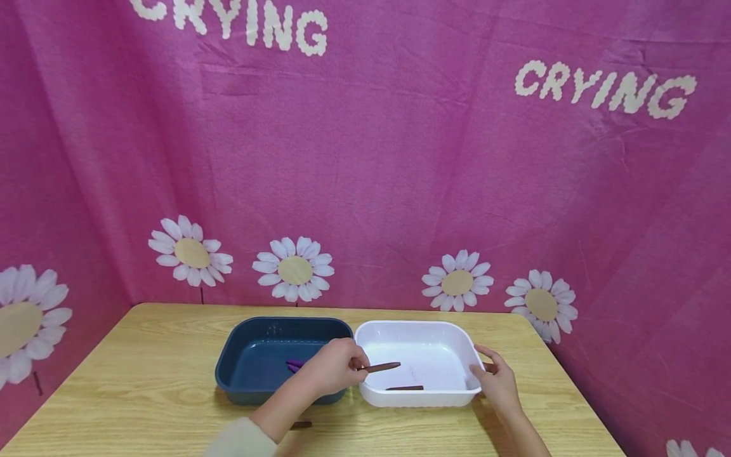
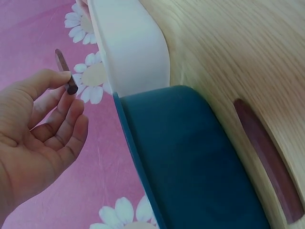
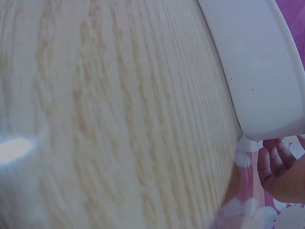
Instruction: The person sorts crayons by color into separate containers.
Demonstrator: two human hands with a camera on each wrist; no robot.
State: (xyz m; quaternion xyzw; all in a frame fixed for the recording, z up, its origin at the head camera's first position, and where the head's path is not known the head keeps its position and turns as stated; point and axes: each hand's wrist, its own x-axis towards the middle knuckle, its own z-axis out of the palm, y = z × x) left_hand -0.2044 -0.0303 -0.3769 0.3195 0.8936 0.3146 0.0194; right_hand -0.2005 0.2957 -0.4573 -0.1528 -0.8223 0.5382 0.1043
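My left hand (image 1: 337, 365) pinches a slim brown, faceted, crayon-like stick (image 1: 384, 367) between thumb and finger. The stick reaches over the near left part of a white tray (image 1: 419, 398); in the left wrist view its dark end (image 2: 72, 89) sticks out beside the thumb. Inside the white tray lies another brown stick (image 1: 404, 388). My right hand (image 1: 501, 384) grips that tray's right wall, thumb at the rim and fingers outside. Something brown (image 1: 490, 367) shows between right thumb and fingers; whether it is held cannot be told.
Left of the white tray stands a dark blue tray (image 1: 251, 397) with purple sticks (image 1: 294, 364), partly hidden by my left arm. One more brown stick (image 2: 269, 160) lies on the wooden table (image 1: 154, 381) before the blue tray. A pink flowered curtain (image 1: 365, 158) hangs behind.
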